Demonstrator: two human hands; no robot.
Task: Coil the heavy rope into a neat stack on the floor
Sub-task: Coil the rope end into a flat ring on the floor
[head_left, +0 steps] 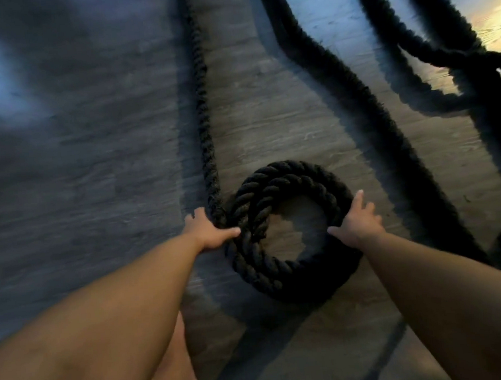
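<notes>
- Dim grey wood-grain floor (93, 171); warm glare (498, 21) far right.
- Black rope (284, 181) coiled centre-floor, slack trailing beyond.
- At coil's left edge, left hand (207, 231) clasped round rope.
- On coil's right rim, right hand (358, 223) spread flat.

The rope (388, 138) runs off the top edge, far loops blurred, perhaps crossing.

The bare left forearm (118, 303) and right forearm (445, 283) reach forward and down, with the 2 hands level with each other and well apart. The left hand (209, 231) curls its fingers round the rope (208, 151), its thumb stretched out to the right across it. The right hand (360, 223) lies on the rope's coiled part with fingers straight and spread, thumb pointing left toward the other hand.
</notes>
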